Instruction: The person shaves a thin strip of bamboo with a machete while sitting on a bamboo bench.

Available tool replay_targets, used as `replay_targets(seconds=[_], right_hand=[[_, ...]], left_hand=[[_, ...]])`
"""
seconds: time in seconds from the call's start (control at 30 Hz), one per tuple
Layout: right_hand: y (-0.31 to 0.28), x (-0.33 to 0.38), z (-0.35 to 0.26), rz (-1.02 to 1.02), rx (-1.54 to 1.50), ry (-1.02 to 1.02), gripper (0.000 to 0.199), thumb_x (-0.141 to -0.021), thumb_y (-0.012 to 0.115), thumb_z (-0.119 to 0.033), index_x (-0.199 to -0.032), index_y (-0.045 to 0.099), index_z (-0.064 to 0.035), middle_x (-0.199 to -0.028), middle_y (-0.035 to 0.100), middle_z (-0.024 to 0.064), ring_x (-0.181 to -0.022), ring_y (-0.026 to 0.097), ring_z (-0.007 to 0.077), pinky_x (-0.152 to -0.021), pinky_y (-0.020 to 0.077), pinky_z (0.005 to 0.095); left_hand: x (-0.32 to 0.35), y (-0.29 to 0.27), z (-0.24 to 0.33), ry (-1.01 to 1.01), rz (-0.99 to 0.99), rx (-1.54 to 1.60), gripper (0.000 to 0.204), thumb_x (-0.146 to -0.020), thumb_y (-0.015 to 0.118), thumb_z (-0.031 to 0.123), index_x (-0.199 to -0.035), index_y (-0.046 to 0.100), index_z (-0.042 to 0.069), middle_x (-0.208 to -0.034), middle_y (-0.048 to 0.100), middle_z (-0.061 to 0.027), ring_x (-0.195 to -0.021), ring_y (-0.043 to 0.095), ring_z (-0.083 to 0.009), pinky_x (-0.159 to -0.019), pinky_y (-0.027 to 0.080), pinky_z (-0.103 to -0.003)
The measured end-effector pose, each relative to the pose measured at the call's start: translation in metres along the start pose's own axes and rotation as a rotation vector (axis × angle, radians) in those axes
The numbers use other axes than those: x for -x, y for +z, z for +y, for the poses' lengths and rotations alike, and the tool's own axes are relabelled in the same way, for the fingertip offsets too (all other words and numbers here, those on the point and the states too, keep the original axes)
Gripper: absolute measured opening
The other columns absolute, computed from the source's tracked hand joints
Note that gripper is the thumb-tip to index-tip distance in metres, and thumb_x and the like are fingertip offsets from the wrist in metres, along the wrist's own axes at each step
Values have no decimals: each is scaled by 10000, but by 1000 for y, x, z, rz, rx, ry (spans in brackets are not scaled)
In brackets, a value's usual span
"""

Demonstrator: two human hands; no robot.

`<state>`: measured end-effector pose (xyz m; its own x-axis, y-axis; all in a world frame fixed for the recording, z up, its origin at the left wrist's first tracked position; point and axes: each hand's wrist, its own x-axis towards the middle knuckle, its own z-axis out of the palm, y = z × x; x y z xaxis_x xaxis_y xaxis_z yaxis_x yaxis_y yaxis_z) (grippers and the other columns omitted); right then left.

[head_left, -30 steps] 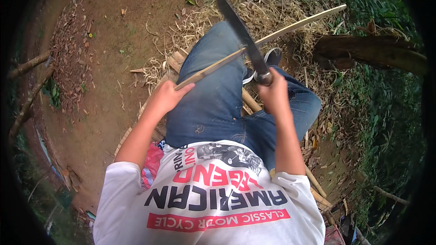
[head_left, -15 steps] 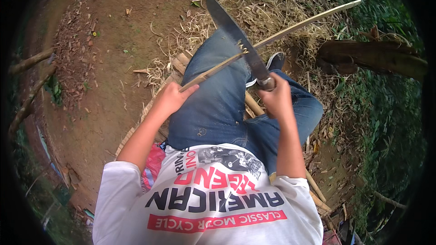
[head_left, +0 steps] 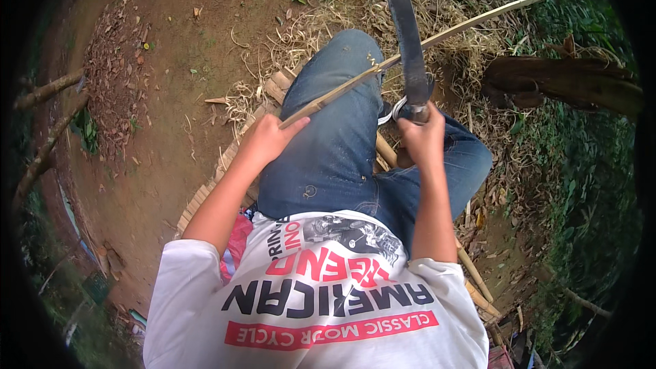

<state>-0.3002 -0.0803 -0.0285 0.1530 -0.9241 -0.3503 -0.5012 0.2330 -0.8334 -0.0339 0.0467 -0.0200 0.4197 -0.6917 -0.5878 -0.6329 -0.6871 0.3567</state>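
Note:
My left hand [head_left: 272, 138] is closed round the near end of a long, pale strip of split bamboo [head_left: 335, 94]. The strip passes over my raised knee in blue jeans [head_left: 328, 157] and reaches out to the far right. A small curl of shaving clings to it just left of the blade. In my right hand [head_left: 424, 135] is the handle of a machete [head_left: 408, 34], its broad dark blade pointing away from me. The blade crosses over the strip; I cannot tell whether they touch.
Curly shavings [head_left: 335, 10] and dry leaves litter the brown soil beyond my knee. A dark log [head_left: 560, 85] lies at the right, near green plants. I sit on a slatted bamboo seat [head_left: 205, 199]. Poles [head_left: 51, 92] stand at the far left.
The machete has swung from pointing far left to nearly straight ahead, and its blade has shifted right along the strip. My left hand still grips the bamboo in nearly the same place.

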Motion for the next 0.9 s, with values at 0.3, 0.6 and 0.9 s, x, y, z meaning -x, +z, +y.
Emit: replay_targets(seconds=[0.3, 0.6, 0.9], right_hand=[[-8, 4, -13, -183, 116, 58, 254, -674, 701, 16, -913, 619, 36, -745, 660, 180, -657, 645, 226, -617, 494, 345], [5, 20, -9, -300, 195, -107, 350, -651, 724, -41, -982, 643, 39, -806, 679, 217, -766, 692, 285, -710, 521, 368], [34, 43, 24, -260, 218, -322, 399, -688, 678, 31, -1078, 599, 63, -742, 647, 109, -636, 635, 211, -595, 530, 347]], left_hand=[[1, -2, -7, -19, -75, 57, 857, -784, 616, 726, -645, 588, -119, -670, 581, -300, -680, 645, -388, -683, 500, -473], [2, -7, -9, -57, -148, 72, 845, -777, 624, 725, -611, 573, -102, -708, 602, -288, -669, 648, -348, -658, 509, -454], [-4, 2, -17, -15, -53, 148, 874, -763, 635, 728, -675, 562, -139, -731, 596, -302, -713, 645, -359, -705, 509, -442]])
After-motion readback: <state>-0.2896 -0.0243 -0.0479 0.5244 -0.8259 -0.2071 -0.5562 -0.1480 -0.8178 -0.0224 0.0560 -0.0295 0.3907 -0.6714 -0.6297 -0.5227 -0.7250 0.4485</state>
